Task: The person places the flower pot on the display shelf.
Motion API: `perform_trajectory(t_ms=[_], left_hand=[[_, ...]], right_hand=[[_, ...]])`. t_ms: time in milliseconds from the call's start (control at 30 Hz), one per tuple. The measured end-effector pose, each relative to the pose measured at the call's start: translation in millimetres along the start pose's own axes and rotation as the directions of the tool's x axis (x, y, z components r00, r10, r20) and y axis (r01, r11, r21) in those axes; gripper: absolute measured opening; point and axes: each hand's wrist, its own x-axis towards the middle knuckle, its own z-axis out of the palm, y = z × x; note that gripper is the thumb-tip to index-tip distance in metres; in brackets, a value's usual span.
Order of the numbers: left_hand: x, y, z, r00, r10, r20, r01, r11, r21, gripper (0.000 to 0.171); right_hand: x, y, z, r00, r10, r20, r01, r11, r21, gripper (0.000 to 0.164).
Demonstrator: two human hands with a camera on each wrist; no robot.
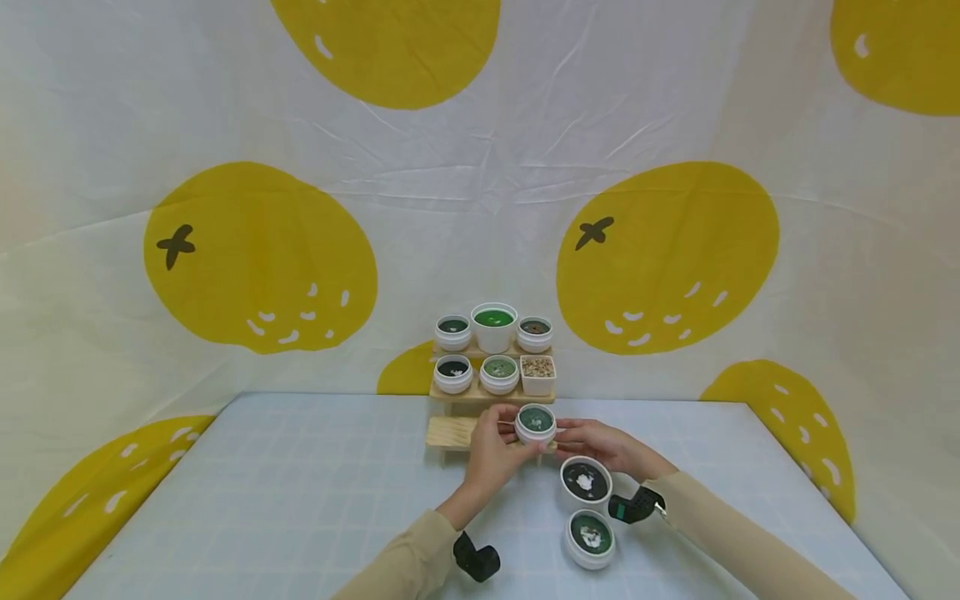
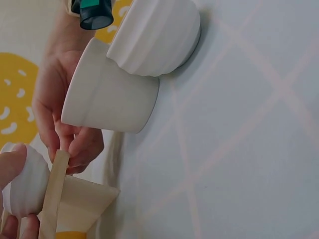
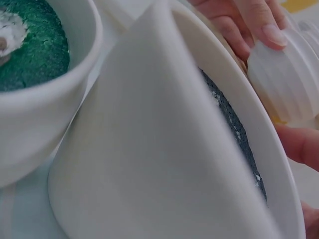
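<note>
A small white ribbed pot with a dark green filling is at the right end of the lowest step of a wooden tiered stand. My left hand grips this pot, thumb in front and fingers at its far side. Close by on the right is my right hand. In the left wrist view, the right hand's fingers pinch the end of the wooden step. A right finger lies near the ribbed pot in the right wrist view.
Several filled white pots, including a green-filled one and a square one, occupy the upper steps. A taller black-filled pot and a green-filled pot stand on the table below my right hand. A printed cloth hangs behind.
</note>
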Motion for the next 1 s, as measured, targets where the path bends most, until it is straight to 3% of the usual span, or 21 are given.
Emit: perform_trajectory(t_ms=[233, 567, 833, 1000], left_hand=[[-0.4, 0.1, 1.3, 0.999, 0.037, -0.013, -0.037, 0.999, -0.011, 0.055], [-0.3, -1.4, 4.2, 0.999, 0.024, -0.022, -0.024, 0.999, 0.029, 0.054], [-3.7, 1.8, 5.3, 0.999, 0.019, -0.029, -0.018, 0.999, 0.044, 0.054], [-8.1, 2.6, 5.9, 0.999, 0.022, -0.040, -0.020, 0.998, 0.052, 0.056]], right_hand=[[-0.4, -1.9, 2.4, 1.000, 0.001, -0.014, -0.001, 1.000, -0.005, 0.061], [-1.1, -1.3, 3.2, 1.000, -0.006, -0.026, 0.006, 1.000, 0.001, 0.060], [-1.4, 1.5, -2.4, 0.997, -0.052, 0.061, 0.050, 0.998, 0.026, 0.070], [-1.1, 0.4, 2.3, 1.000, -0.009, -0.013, 0.010, 1.000, 0.005, 0.066]])
